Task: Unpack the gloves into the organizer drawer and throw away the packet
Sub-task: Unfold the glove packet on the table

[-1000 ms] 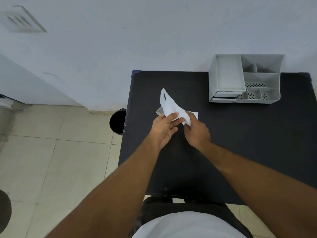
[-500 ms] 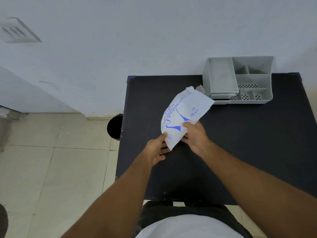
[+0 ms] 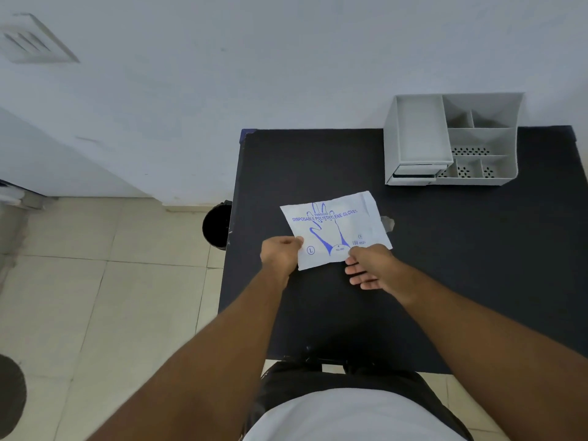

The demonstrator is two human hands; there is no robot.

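Note:
The white glove packet (image 3: 334, 229), printed with a blue hand and lettering, is held flat and face up over the black table (image 3: 461, 265). My left hand (image 3: 280, 253) pinches its lower left corner. The thumb of my right hand (image 3: 370, 267) rests on the packet's lower edge, with the other fingers spread below it. A bit of clear plastic glove (image 3: 387, 223) sticks out of the packet's right side. The grey organizer (image 3: 509, 173) stands at the table's far right, its small drawer (image 3: 413, 175) low at the front left.
A black waste bin (image 3: 218, 225) stands on the tiled floor against the table's left edge. A white wall runs behind the table. A dark round object (image 3: 9, 396) lies at the lower left on the floor.
The packet was crumpled between both hands, then lifted and tilted by the right hand. Now it is spread flat and face up, with my left hand back on its corner.

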